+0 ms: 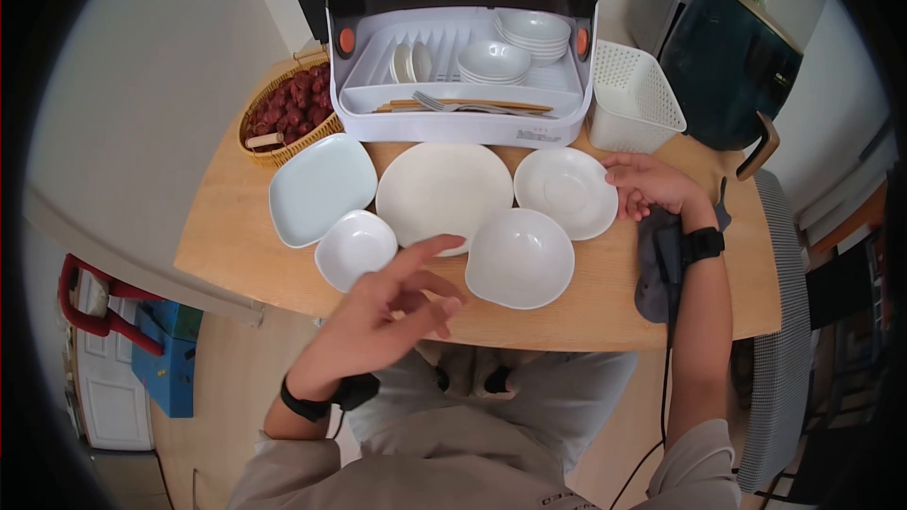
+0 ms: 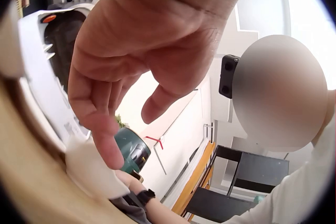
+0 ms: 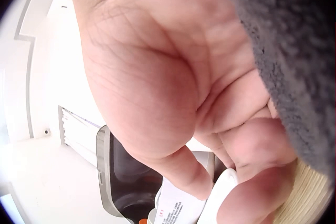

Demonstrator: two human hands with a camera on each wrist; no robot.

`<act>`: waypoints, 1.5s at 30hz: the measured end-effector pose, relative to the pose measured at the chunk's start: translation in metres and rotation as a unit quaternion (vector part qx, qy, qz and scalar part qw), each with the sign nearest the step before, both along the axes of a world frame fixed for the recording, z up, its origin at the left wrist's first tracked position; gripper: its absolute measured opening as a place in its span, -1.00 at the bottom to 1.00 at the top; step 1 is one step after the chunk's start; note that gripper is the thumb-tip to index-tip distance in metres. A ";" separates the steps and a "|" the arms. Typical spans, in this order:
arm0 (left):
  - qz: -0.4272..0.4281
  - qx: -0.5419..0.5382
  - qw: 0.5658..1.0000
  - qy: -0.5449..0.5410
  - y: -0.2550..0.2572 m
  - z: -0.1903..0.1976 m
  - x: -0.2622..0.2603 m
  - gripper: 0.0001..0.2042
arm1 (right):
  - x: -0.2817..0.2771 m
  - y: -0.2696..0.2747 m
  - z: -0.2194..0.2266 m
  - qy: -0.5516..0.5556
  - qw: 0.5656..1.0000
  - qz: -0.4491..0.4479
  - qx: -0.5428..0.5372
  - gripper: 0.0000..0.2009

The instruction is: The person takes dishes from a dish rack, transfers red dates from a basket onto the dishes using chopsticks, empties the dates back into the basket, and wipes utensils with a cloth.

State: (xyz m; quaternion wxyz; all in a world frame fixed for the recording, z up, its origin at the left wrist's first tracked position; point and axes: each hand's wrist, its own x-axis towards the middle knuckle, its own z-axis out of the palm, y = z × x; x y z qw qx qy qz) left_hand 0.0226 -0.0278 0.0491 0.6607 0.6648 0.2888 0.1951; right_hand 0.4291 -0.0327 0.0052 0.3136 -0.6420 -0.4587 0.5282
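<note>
My right hand [image 1: 657,184] pinches the right rim of a round white plate [image 1: 565,191] that has a ring in its middle. In the right wrist view, the thumb and fingers lie on either side of the white rim [image 3: 219,198]. My left hand [image 1: 383,316] hovers over the table's front side, fingers loosely bent and holding nothing. Close to its fingertips are a large cream plate [image 1: 444,191], a small white bowl [image 1: 356,250] and a larger white bowl [image 1: 521,258]. A pale blue square plate [image 1: 322,189] lies at the left.
Behind stands an open white dish box [image 1: 453,129] with stacked bowls [image 1: 496,61], small dishes, chopsticks and a fork. A basket of dark red fruit [image 1: 295,106], a white perforated basket [image 1: 635,99] and a green air fryer [image 1: 727,66] flank it. A grey cloth [image 1: 652,269] lies under the right wrist.
</note>
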 end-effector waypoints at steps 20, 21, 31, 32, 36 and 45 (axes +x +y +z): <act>-0.132 0.517 0.767 0.358 0.219 0.010 0.063 -0.47 | -0.139 0.101 0.086 -0.526 0.840 0.118 0.059 -0.69; -0.133 0.512 0.770 0.357 0.218 0.009 0.064 -0.47 | -0.139 0.104 0.082 -0.534 0.835 0.131 0.039 -0.69; -0.116 0.462 0.789 0.387 0.221 0.017 0.063 -0.50 | -0.137 0.112 0.052 -0.559 0.815 0.115 0.095 -0.64; -0.115 0.461 0.789 0.389 0.223 0.017 0.062 -0.50 | -0.137 0.113 0.051 -0.562 0.813 0.119 0.095 -0.64; -0.112 0.472 0.788 0.379 0.225 0.017 0.062 -0.51 | -0.140 0.112 0.052 -0.562 0.810 0.133 0.097 -0.65; -0.127 0.496 0.759 0.402 0.229 0.013 0.066 -0.43 | -0.148 0.112 0.048 -0.602 0.783 0.117 0.104 -0.79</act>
